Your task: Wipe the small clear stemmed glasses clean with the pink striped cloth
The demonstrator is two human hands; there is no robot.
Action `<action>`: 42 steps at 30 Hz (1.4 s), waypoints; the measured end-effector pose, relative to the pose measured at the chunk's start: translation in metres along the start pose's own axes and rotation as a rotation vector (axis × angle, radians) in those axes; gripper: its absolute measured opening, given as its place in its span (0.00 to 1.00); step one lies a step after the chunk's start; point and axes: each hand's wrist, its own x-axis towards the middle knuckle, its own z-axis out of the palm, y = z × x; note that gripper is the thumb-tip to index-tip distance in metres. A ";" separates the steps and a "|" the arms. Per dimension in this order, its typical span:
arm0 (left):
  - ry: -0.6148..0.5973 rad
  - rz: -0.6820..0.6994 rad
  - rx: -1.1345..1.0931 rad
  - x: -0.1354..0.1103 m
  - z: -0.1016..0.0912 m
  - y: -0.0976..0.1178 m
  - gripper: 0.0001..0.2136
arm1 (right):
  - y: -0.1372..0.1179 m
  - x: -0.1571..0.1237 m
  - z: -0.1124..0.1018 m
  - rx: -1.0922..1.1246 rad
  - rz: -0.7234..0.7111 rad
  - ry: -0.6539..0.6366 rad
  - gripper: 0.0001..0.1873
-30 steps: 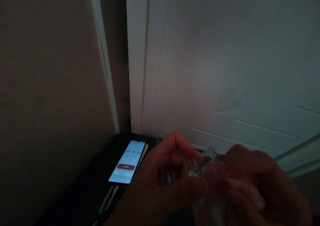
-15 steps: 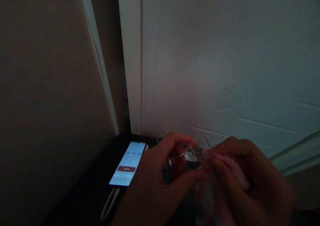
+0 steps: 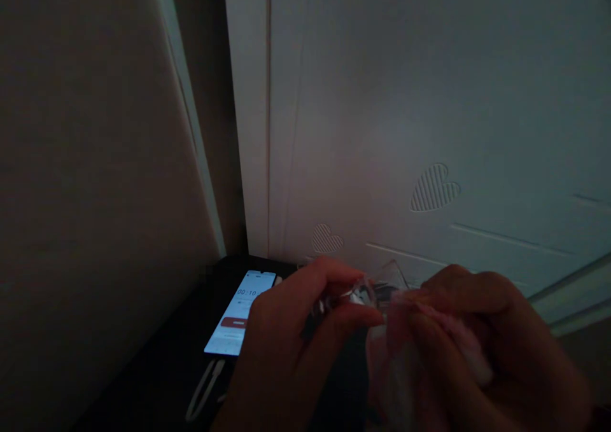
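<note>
My left hand [image 3: 291, 330] pinches a shiny, see-through piece of plastic [image 3: 363, 293] between thumb and fingers; its exact kind is too dark to make out. A thin, clear pointed edge stands up beyond the fingertips. Close on its right, my right hand [image 3: 501, 336] is closed on a soft pink and white cloth [image 3: 394, 362], which hangs down below the fingers. The cloth's upper edge meets the plastic piece, or lies just in front of it.
A phone [image 3: 233, 320] with a lit timer screen lies on a dark surface [image 3: 157, 362], partly behind my left hand. A white cable [image 3: 205, 390] lies below it. A pale panel with embossed hearts [image 3: 434, 188] rises behind; a brownish wall [image 3: 95, 165] stands left.
My left thumb and fingers have closed in on the clear plastic. My right hand has shifted slightly right with the cloth, and more of the clear edge shows between the hands.
</note>
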 end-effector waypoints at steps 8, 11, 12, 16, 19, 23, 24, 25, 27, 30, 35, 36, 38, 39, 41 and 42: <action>-0.046 -0.022 -0.089 -0.007 0.005 0.001 0.06 | 0.005 0.009 -0.011 -0.128 -0.017 -0.079 0.03; 0.006 -0.066 -0.114 -0.007 0.008 0.006 0.12 | 0.005 0.010 -0.010 -0.167 -0.018 -0.091 0.03; 0.018 -0.069 -0.104 -0.007 0.008 0.007 0.12 | 0.005 0.011 -0.009 -0.169 -0.017 -0.090 0.03; 0.035 -0.012 -0.032 -0.004 0.005 0.004 0.09 | 0.005 0.011 -0.006 -0.161 -0.033 -0.098 0.04; 0.063 0.019 0.026 -0.002 0.001 0.000 0.07 | 0.004 0.010 -0.007 -0.133 -0.042 -0.095 0.04; 0.019 0.028 0.041 0.000 -0.004 0.000 0.01 | 0.004 0.008 -0.008 -0.057 -0.022 -0.121 0.04; 0.003 0.022 0.042 0.000 -0.005 0.001 0.02 | 0.004 0.008 -0.008 -0.045 -0.012 -0.133 0.05; -0.011 0.005 0.047 0.000 -0.006 0.001 0.03 | 0.004 0.009 -0.008 -0.042 -0.005 -0.143 0.05; -0.040 -0.030 0.051 0.000 -0.008 0.003 0.05 | 0.004 0.010 -0.008 -0.055 0.006 -0.160 0.05; -0.069 -0.094 0.009 -0.002 -0.007 0.005 0.08 | 0.005 0.010 -0.009 -0.085 0.007 -0.170 0.05; -0.070 -0.260 -0.044 -0.001 -0.001 0.010 0.08 | 0.008 0.009 -0.008 -0.118 0.006 -0.126 0.06; -0.084 -0.284 -0.066 0.000 0.001 0.010 0.10 | 0.008 0.009 -0.008 -0.122 0.006 -0.118 0.06; -0.120 -0.301 -0.104 0.002 0.003 0.008 0.14 | 0.009 0.010 -0.008 -0.128 0.009 -0.108 0.06; -0.128 -0.287 -0.102 0.003 0.004 0.005 0.14 | 0.009 0.010 -0.008 -0.129 0.008 -0.109 0.06; -0.110 -0.221 -0.059 0.004 0.004 -0.001 0.10 | 0.011 0.011 -0.009 -0.133 0.011 -0.118 0.05; -0.089 -0.182 -0.028 0.004 0.005 -0.003 0.08 | 0.012 0.012 -0.010 -0.131 0.007 -0.121 0.05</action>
